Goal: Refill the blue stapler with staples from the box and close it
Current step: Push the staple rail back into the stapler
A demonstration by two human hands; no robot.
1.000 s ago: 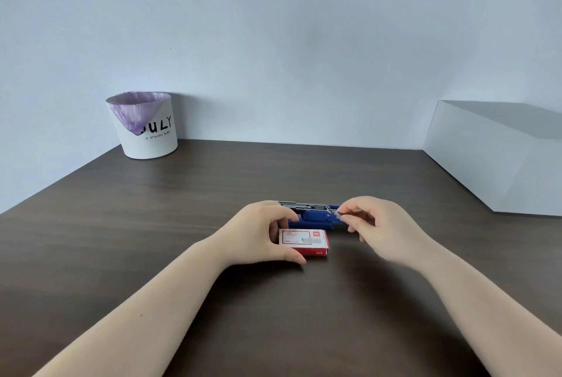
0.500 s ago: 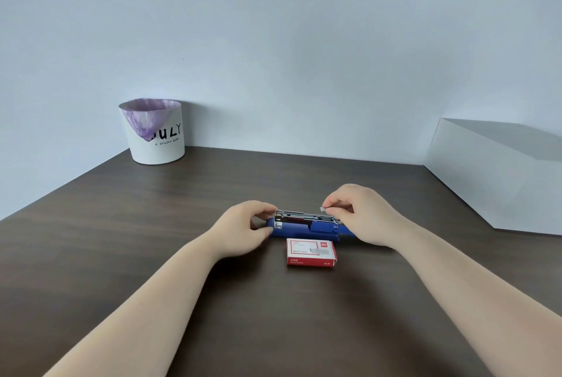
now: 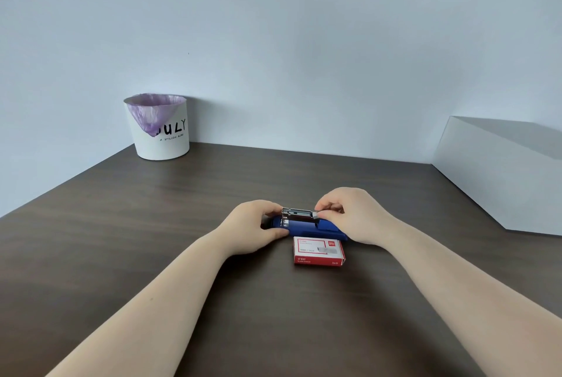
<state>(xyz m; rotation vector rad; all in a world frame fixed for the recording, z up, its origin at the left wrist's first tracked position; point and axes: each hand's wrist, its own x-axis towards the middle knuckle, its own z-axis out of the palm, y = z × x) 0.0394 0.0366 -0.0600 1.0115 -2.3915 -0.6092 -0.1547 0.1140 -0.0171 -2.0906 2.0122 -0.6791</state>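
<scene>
We see the blue stapler (image 3: 304, 226) lying open on the worktop (image 3: 152, 224), just behind the staple box (image 3: 318, 251). Our left hand (image 3: 251, 226) grips its left end, while the right hand (image 3: 354, 215) fingers (image 3: 327, 209) pinch a staple strip (image 3: 317, 216) at the metal magazine (image 3: 298, 214).

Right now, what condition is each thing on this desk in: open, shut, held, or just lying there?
Blue stapler: on the table, metal staple channel exposed, not closed.
Staple box: shut, flat, untouched, just in front of the stapler.
Left hand: steadying the stapler's left end.
Right hand: fingertips pinched at the channel's right end.
White bin: upright, purple liner inside.
</scene>
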